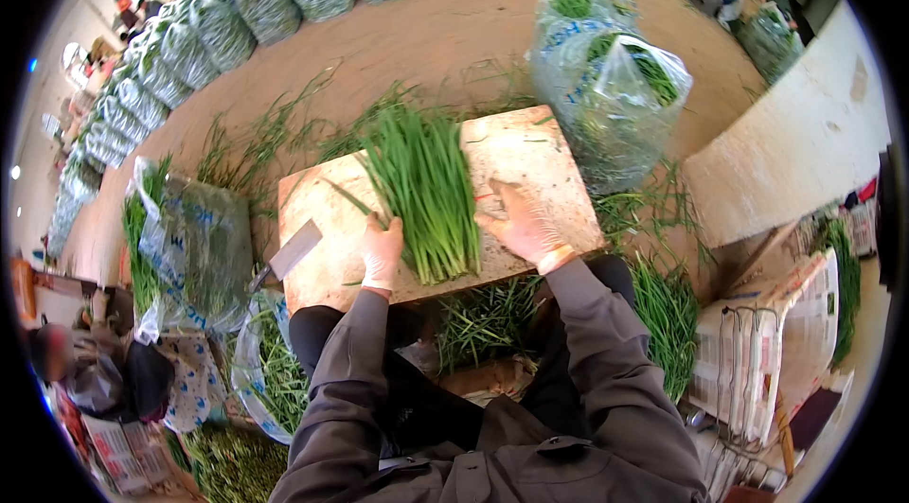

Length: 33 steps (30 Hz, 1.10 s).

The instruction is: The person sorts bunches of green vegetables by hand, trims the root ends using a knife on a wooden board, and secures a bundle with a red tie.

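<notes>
A thick bunch of long green garlic chives [421, 186] lies on the worn pale board [521, 148] in front of me, leaf tips away from me and pale cut ends near. Close against the bunch's left side is my left hand [382, 252], thumb and fingers pinched on a loose chive leaf [347, 196] that sticks out to the far left. My right hand [525, 227] rests at the right side, fingers apart, the fingertips by the stems. Thin pale gloves seem to cover both hands. A cleaver [295, 250] lies over the board's left edge, its handle pointing outward.
Stuffed clear bags of greens stand beyond the board at right [611, 87], at left [194, 252] and in a long row [227, 20] at far left. Loose chives [663, 314] lie by my right leg. A white plastic crate [757, 352] and a pale panel [786, 143] stand right.
</notes>
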{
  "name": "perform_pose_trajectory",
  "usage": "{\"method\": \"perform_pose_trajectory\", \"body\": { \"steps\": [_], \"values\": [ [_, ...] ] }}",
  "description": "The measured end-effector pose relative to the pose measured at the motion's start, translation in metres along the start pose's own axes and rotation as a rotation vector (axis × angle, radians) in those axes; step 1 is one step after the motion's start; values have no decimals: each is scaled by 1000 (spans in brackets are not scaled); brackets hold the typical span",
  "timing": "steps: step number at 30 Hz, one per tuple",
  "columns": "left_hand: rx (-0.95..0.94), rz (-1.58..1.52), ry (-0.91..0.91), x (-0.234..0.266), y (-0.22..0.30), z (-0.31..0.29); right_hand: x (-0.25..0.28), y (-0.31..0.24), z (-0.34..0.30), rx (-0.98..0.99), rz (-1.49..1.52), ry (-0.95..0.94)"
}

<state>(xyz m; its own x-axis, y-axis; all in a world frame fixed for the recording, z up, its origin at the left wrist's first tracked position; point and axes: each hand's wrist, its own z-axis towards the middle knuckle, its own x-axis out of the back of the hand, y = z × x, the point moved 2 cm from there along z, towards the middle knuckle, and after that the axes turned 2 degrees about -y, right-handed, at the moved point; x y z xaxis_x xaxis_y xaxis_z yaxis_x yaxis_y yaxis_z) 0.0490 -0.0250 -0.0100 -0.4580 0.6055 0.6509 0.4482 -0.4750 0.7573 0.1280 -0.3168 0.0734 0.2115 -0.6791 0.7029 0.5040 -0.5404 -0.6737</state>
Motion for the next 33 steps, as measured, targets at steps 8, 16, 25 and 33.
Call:
{"method": "perform_pose_trajectory", "body": {
  "steps": [8, 16, 25, 33],
  "values": [
    [-209, -61, -9, -30, -24, 6, 177, 45, -161, -499, 488, 455],
    [-288, 66, -203, -60, -17, 15, 100, 226, -555, -1360, -74, 467],
    [-253, -62, -228, -35, -29, 11, 27, 216, -541, -1066, -353, 269],
    [-270, 59, -152, -37, -2, -21, 34, 263, -370, -732, -449, 106]
  ]
}}
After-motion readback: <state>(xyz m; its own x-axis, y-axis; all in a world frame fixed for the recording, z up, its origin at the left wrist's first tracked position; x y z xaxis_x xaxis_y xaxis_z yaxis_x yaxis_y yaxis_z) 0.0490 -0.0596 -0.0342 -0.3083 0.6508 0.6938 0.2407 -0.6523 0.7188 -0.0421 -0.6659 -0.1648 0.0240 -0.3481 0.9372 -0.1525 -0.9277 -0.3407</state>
